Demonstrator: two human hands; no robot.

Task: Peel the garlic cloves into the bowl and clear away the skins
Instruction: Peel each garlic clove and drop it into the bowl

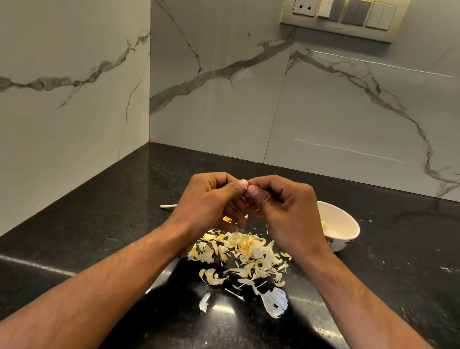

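Note:
My left hand (pixel 206 198) and my right hand (pixel 286 212) meet above the black counter, fingers curled toward each other. Between their fingertips they pinch a small pinkish garlic clove (pixel 243 183), mostly hidden by the fingers. Below the hands lies a heap of pale yellow and white garlic skins (pixel 242 253), with loose flakes trailing toward me. A white bowl (pixel 345 225) stands just right of my right hand, partly hidden behind it, and holds peeled pale cloves (pixel 326 226).
A small white stick-like object (pixel 168 206) lies on the black granite counter (pixel 400 296) left of my left hand. Marble-patterned walls close off the back and the left side. A switch panel (pixel 344 8) sits high on the back wall.

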